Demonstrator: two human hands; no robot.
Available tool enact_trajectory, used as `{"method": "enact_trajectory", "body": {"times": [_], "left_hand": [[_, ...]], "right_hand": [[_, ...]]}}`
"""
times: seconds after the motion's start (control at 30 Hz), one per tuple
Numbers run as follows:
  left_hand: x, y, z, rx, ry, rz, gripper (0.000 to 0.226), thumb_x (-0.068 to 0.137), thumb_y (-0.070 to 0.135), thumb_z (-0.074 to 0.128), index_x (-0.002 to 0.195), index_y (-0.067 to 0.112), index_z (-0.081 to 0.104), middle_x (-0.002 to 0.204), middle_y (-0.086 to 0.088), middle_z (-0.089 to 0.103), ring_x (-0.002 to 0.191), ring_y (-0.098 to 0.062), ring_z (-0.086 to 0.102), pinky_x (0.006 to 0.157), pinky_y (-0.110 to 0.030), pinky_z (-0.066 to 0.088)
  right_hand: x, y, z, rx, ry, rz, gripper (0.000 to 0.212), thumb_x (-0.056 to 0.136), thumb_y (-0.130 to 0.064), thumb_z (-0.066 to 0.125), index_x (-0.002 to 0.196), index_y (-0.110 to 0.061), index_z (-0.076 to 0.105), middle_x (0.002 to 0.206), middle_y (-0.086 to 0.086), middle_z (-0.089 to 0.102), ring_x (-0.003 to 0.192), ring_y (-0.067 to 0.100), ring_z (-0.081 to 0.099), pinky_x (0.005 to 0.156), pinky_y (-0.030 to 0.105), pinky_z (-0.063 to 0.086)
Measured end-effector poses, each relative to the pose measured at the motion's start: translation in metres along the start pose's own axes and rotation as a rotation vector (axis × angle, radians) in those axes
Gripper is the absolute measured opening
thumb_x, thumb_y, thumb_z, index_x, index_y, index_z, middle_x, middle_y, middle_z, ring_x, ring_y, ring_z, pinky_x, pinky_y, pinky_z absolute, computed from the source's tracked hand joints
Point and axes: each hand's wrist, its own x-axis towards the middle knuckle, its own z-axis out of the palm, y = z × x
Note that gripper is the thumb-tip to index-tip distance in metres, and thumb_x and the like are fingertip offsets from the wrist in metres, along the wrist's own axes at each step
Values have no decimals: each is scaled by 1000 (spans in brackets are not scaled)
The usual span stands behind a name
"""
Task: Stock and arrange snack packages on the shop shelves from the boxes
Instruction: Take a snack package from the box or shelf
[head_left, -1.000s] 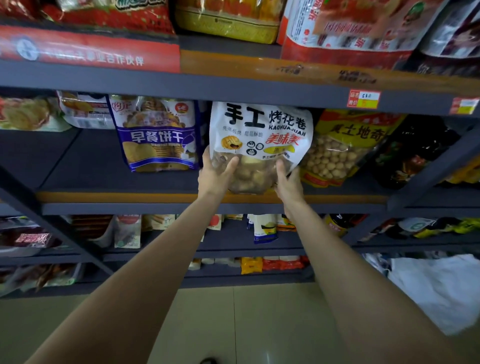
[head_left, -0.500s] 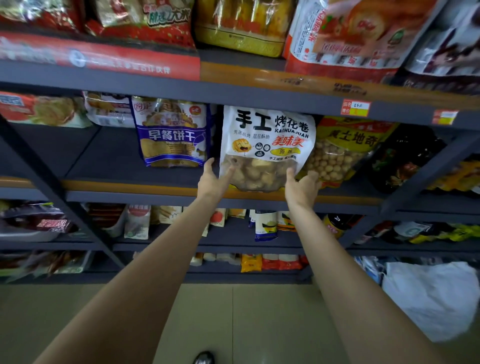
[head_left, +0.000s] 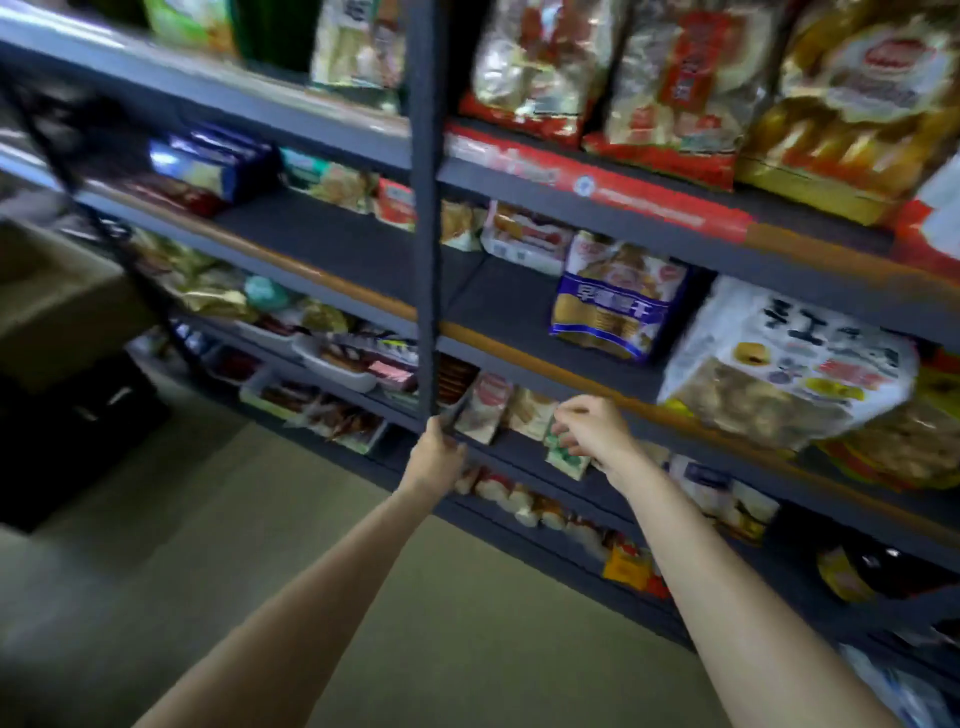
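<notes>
Here the frame is motion-blurred, so fine detail is uncertain. The white snack bag (head_left: 784, 374) with black characters stands upright on the middle shelf (head_left: 524, 306), leaning slightly forward at the shelf's front edge, up and to the right of both hands and touching neither. Its long axis runs roughly vertical. Just left of it stands a blue-banded biscuit bag (head_left: 618, 301), also upright. The right hand (head_left: 592, 431) is the nearer of the two to the white bag; it sits one shelf lower, fingers curled, apparently pinching a small green packet (head_left: 563, 457), though blur makes the grip hard to confirm. The left hand (head_left: 436, 457) is at the foot of the dark vertical post (head_left: 426, 208), fingers bent toward it; whether it grips the post or only touches it I cannot tell. Judgement: the white bag looks placed, and any next pick lies away from it, most likely toward the brown cardboard box (head_left: 57, 306) at far left, well apart from both hands. Shelves are dark grey metal with orange front strips, packed with packets above and below. Floor (head_left: 218, 530) is pale smooth tile; lighting dim.
</notes>
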Motion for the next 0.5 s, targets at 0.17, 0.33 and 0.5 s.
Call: {"method": "enact_trajectory", "body": {"times": [0.17, 0.33, 0.5], "left_hand": [[-34, -104, -184, -29, 292, -92, 37, 90, 12, 48, 126, 9, 40, 118, -14, 58, 100, -31, 59, 89, -39, 49], [-113, -240, -371, -17, 584, -325, 36, 88, 12, 50, 123, 7, 47, 117, -13, 60, 107, -31, 59, 91, -34, 47], [-209, -362, -487, 45, 719, -599, 26, 89, 11, 52, 112, 1, 59, 113, -20, 63, 106, -30, 59, 81, -32, 44]], "right_hand": [[-25, -90, 195, -120, -295, -117, 17, 98, -14, 46, 85, -10, 55, 71, 5, 58, 57, 15, 51, 53, 24, 40], [-110, -180, 418, -270, -702, -315, 18, 98, -12, 44, 81, -12, 50, 76, 8, 56, 58, 14, 49, 53, 22, 38], [-200, -213, 586, -542, -1049, -517, 7, 94, -15, 50, 95, -16, 56, 90, 10, 61, 61, 13, 56, 58, 22, 46]]}}
